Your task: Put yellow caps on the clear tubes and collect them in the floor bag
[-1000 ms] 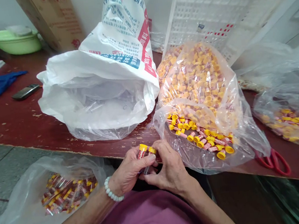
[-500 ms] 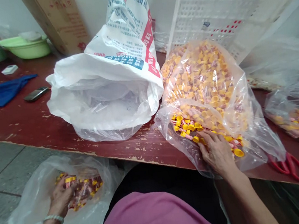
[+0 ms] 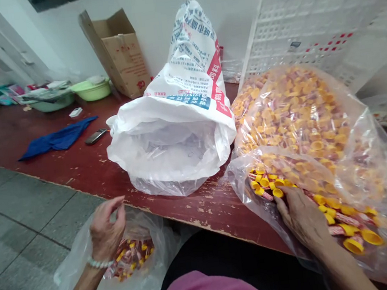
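My right hand [image 3: 304,218] reaches into the mouth of a clear plastic bag [image 3: 386,140] on the table. Its fingers curl at small patterned red-and-white tubes with yellow caps [image 3: 345,220]; the fingertips are partly hidden. My left hand [image 3: 108,228], with a pale bead bracelet [image 3: 100,263] at the wrist, is raised over a lower plastic bag [image 3: 71,268]. Its thumb and fingers are apart, and nothing shows between them. More yellow-capped tubes [image 3: 135,258] lie inside that lower bag. Beside the full bag, a white printed sack [image 3: 167,103] lies with its mouth gaping towards me.
On the red table [image 3: 81,182] are a phone [image 3: 95,136], a blue cloth [image 3: 60,137], a small white box [image 3: 75,112] and basins [image 3: 92,89]. A cardboard box [image 3: 122,55] and a white perforated crate [image 3: 284,25] stand behind.
My left hand has risen out of the lower bag, where it was among the tubes. My right hand stays at the tubes in the table bag. The view has shifted, showing more to the left.
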`<state>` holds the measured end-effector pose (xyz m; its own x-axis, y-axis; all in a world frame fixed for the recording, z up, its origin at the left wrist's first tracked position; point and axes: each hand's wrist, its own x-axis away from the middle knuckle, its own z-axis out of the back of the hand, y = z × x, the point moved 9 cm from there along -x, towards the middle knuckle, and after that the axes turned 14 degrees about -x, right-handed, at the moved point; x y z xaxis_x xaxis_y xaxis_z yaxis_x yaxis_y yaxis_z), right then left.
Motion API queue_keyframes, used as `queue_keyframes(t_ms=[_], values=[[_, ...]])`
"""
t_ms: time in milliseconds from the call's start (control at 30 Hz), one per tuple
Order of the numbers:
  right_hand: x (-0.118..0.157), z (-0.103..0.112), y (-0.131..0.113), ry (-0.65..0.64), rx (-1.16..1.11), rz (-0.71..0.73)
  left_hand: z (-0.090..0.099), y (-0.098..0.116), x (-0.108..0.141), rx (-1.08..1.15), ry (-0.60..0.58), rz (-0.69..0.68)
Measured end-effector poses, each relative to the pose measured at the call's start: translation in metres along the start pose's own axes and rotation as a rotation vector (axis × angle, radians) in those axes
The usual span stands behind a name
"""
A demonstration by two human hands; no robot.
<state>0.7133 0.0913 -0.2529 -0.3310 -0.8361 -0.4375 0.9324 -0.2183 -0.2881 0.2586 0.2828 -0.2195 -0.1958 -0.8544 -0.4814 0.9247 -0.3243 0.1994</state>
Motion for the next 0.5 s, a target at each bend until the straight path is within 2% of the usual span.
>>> queue_keyframes(t_ms=[33, 67, 133, 200, 300, 367, 433, 500], values=[[-0.001, 0.001, 0.002, 0.003, 0.007, -0.058, 0.004, 0.029, -0.022, 0.001, 0.024, -0.12], [-0.001, 0.004, 0.003, 0.011, 0.013, -0.109, 0.0, 0.051, -0.044, -0.002, 0.0, -0.187], [-0.002, 0.007, 0.003, 0.027, 0.021, -0.159, -0.024, 0.086, -0.086, -0.039, -0.099, -0.286], [-0.003, 0.009, -0.001, 0.048, 0.021, -0.133, -0.055, 0.107, -0.123, -0.069, -0.181, -0.319], [-0.003, 0.014, -0.002, 0.118, -0.015, -0.058, -0.099, 0.119, -0.159, -0.093, -0.3, -0.321], [-0.002, 0.02, 0.002, 0.178, -0.059, -0.044, -0.114, 0.119, -0.172, -0.085, -0.363, -0.307], [-0.001, 0.028, 0.007, 0.225, -0.089, -0.07, -0.113, 0.115, -0.175, -0.056, -0.403, -0.288], [0.0, 0.04, 0.007, 0.26, -0.135, -0.132, -0.099, 0.11, -0.169, -0.025, -0.411, -0.263]])
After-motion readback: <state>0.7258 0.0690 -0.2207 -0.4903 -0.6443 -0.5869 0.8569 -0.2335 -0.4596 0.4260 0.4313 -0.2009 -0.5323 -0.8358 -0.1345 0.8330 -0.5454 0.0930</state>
